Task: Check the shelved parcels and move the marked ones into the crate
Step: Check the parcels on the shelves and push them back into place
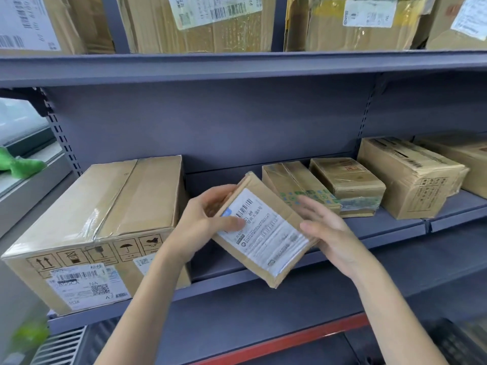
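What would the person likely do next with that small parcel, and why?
Probably lift the left hand thumb off the white shipping label. The small parcel is tilted up between both hands, label facing the camera, and the thumb covers part of the print. The right hand supports its edge.

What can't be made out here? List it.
- Small parcel, head view: label print too small to read; any mark cannot be told.
- Right hand: fingers hidden behind the parcel's edge.
- Left hand: thumb covers part of the label.
- Crate: not clearly in view.
- Top-shelf boxes: cut off by the upper edge.
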Available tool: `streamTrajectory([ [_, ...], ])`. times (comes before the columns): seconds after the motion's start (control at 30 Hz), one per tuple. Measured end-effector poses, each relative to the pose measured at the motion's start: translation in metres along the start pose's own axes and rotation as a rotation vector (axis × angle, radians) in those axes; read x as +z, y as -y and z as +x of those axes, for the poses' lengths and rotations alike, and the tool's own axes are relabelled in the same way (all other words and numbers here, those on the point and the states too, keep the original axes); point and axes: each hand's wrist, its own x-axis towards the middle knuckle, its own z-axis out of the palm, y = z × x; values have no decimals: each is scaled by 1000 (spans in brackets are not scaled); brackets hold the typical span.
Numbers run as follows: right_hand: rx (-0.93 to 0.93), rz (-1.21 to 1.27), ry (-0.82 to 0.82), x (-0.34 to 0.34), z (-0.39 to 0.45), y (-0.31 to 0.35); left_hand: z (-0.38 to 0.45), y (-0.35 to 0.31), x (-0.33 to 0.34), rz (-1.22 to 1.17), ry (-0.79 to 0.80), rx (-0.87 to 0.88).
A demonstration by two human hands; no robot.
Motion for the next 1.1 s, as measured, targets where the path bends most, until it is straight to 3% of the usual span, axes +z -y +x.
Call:
streamTrajectory([
  [0.13, 29, -67, 67, 3, -3, -5, 8, -4, -1, -10, -58, 4],
  [0.23, 48, 33, 2, 9, -5, -15, 10, 7, 2, 25, -142, -15],
  [0.37, 35, 16, -132, 17, -2, -27, 1, 26, 6, 262, -210, 14],
  [0.47, -29, -223, -164, 19, 2, -27, -6, 37, 7, 392, -157, 19],
  [0.57, -102, -578, -89, 20, 8, -28, -11, 46, 5, 485, -120, 25],
  [0.67, -134, -739, 12, 26, 17, -30, -14, 58, 7, 685, -68, 44],
  [0.8, -116, -853, 116, 31, 30, -35, -18, 72, 12, 966, -147, 12],
  [0.93, -179, -967, 205, 38, 41, -40, -21, 83, 16, 1104, -201, -34],
  [1.1, -393, -1322, 135, 51, 59, -56, -12, 88, 27, 1292, -265, 85],
])
